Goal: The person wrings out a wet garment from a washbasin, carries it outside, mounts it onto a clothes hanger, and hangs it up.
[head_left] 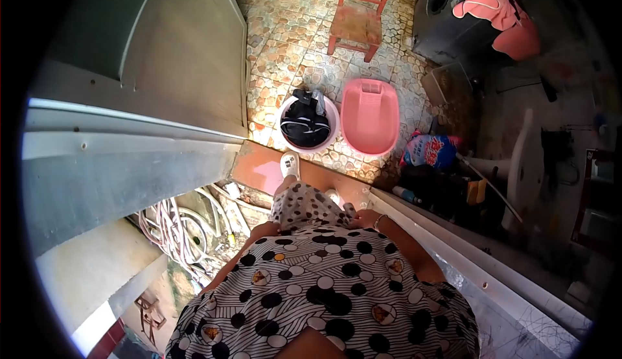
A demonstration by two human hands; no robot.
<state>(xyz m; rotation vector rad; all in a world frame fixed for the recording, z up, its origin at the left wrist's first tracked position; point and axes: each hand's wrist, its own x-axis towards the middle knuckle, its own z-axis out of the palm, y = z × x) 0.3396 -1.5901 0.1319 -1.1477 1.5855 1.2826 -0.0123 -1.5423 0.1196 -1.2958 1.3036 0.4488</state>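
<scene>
My left hand [265, 229] is down by the front of my polka-dot dress [317, 265], its fingers mostly hidden by the fabric. On the other side my right hand [366, 218], with a bracelet at the wrist, rests against the dress. A small greyish thing [350, 210] shows at its fingertips; whether the fingers hold it or the fabric is unclear. Ahead on the floor stands a round pale pink basin [336, 122] with dark clothes [304, 124] heaped in it. Beside it is an oval pink washing tub [370, 118] with a ridged washboard end.
A red wooden chair [358, 25] stands farther off on the tiled floor. To the right are a detergent bag [431, 150], a clear box [446, 83] and a dark machine with pink cloth [492, 6]. A metal door [188, 54] and coiled hoses [184, 232] are left; my shoe [289, 164] is at the doorsill.
</scene>
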